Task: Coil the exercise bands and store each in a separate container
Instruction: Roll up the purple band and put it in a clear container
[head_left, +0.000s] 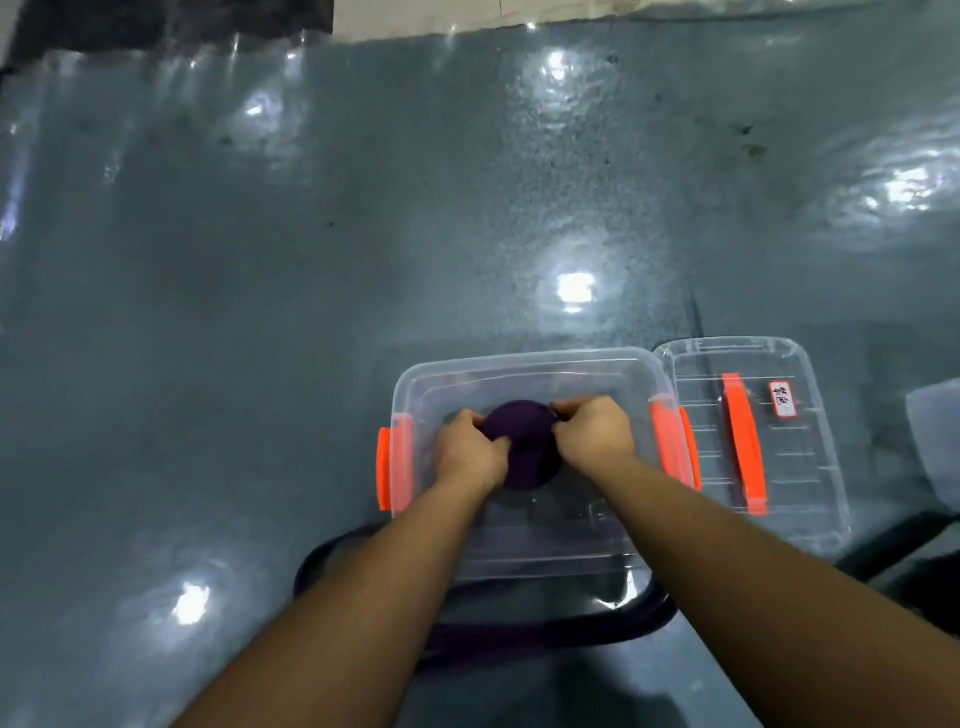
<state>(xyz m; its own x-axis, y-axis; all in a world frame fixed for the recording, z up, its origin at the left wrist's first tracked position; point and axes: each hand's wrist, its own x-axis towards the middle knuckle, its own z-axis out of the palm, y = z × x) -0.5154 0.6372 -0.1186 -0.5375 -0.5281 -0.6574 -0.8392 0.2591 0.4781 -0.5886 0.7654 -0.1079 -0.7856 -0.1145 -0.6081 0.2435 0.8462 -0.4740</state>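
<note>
A tightly coiled purple exercise band (522, 441) is held over the inside of a clear plastic container (524, 364) with orange side latches. My left hand (470, 449) grips the coil's left side and my right hand (595, 431) grips its right side, fingers curled over the roll. A loose dark purple band (613, 631) trails on the floor around the container's near side, partly hidden under my forearms.
The container's clear lid (810, 447), with an orange handle and a white label, lies flat on the floor right of the container. Another pale translucent object (935, 436) shows at the right edge. The floor is glossy grey-green.
</note>
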